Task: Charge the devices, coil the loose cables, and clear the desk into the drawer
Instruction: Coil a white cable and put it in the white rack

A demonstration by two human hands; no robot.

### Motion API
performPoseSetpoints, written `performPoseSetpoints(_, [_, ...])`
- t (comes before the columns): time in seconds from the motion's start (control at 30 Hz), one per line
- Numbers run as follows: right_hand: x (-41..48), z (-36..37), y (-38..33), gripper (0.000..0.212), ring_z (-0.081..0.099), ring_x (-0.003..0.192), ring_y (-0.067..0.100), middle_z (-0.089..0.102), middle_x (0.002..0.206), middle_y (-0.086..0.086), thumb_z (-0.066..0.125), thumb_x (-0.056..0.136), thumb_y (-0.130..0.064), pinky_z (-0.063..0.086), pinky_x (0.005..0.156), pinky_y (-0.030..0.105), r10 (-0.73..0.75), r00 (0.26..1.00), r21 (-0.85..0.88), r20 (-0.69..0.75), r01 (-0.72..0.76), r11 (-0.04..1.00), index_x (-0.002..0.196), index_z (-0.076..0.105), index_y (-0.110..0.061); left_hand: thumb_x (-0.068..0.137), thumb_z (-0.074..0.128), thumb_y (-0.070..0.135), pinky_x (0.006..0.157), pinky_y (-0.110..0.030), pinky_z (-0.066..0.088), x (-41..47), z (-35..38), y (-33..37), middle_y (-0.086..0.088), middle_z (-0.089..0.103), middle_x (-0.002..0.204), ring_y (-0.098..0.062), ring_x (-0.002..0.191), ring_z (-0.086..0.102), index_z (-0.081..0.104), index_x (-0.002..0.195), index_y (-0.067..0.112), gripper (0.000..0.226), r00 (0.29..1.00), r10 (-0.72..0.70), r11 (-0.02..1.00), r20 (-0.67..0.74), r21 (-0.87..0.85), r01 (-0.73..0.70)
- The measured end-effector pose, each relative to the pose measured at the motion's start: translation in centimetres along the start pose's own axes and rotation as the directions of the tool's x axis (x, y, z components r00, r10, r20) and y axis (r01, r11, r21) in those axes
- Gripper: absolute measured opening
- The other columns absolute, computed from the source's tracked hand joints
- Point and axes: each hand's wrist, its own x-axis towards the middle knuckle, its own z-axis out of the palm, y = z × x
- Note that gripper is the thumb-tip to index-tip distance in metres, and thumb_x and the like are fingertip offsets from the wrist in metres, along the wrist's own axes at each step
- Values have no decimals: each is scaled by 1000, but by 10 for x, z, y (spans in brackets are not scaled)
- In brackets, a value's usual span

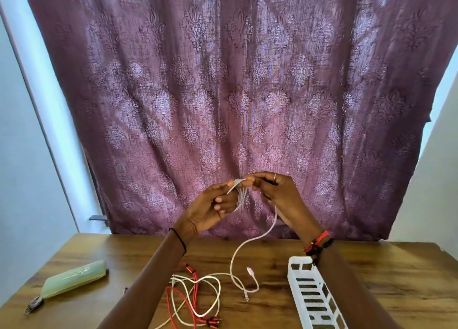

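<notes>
pouch (74,278) left on desk (396,279), cables (195,294) centre, basket (312,296) right

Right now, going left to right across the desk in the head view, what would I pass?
Green pouch → red and white cable tangle → pale cable's plug → white basket.

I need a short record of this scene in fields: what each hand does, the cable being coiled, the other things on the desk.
left hand: holds loops of the pale cable wound round its fingers
right hand: pinches the same cable by the loops
cable tail: hangs to the wooden desk, plug end free
uncoiled: red and white cables, tangled
also on desk: white slotted basket, pale green pouch
</notes>
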Motion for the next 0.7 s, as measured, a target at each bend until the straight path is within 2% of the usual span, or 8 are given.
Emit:
performPoseSetpoints(0.13, [1,13,14,13,31,37,5,54,52,-3,62,87,-11,27,38,15,27,993,51,-111,-22,998,90,73,-17,74,77,22,39,-12,28,3,6,-5,10,41,49,-1,36,34,58,122,-1,56,992,113,982,-57,-143,-120])
performPoseSetpoints(0.23, [-1,20,27,13,30,35,1,48,42,-10,62,89,-13,27,38,13,-21,981,-114,-192,-1,994,91,73,-20,68,80,15,40,-12,37,7,8,-3,10,47,61,-2,36,37,56,122,-4,63,973,186,949,-134,-233,-214])
performPoseSetpoints(0.3, [-4,23,35,15,32,37,2,47,40,-11,59,91,-13,26,41,13,-89,979,-262,-184,39,964,97,73,-15,77,70,16,39,-12,37,9,10,-2,9,52,66,-2,35,37,54,122,-5,52,950,204,942,-239,-217,-257])
performPoseSetpoints(0.4, [-10,27,44,16,33,44,4,49,50,-7,57,92,-18,29,46,22,-147,981,-424,-129,79,902,95,72,-25,94,41,13,37,-10,35,12,12,0,7,63,77,-3,37,37,54,117,-3,31,890,238,935,-389,-155,-318])
performPoseSetpoints(0.47, [-13,31,47,19,36,44,3,51,57,2,55,93,-15,30,48,20,-145,984,-444,-100,86,892,99,70,-25,96,38,11,37,-9,36,15,13,-1,4,69,86,-2,39,42,55,112,-2,27,856,250,927,-453,-144,-346])
performPoseSetpoints(0.57, [-18,36,51,23,42,44,2,53,58,0,51,94,-10,35,50,20,-137,988,-505,-67,85,859,108,69,-12,96,40,9,39,-9,41,17,13,-3,-3,72,97,-1,42,48,58,101,2,20,831,247,916,-499,-161,-369])
performPoseSetpoints(0.63, [-21,37,54,21,41,45,4,53,58,3,50,94,-10,36,52,28,-127,991,-560,-33,87,824,100,71,-6,96,42,9,41,-9,44,19,12,-4,-2,72,100,-1,45,51,60,102,3,20,821,246,927,-515,-122,-355])
performPoseSetpoints(0.7, [-23,37,56,25,42,41,4,50,57,3,50,95,-13,31,51,20,-93,996,-583,-7,71,809,86,68,1,96,44,12,46,-9,46,21,11,-5,-1,72,102,-1,48,53,57,116,2,26,809,266,949,-524,-3,-314])
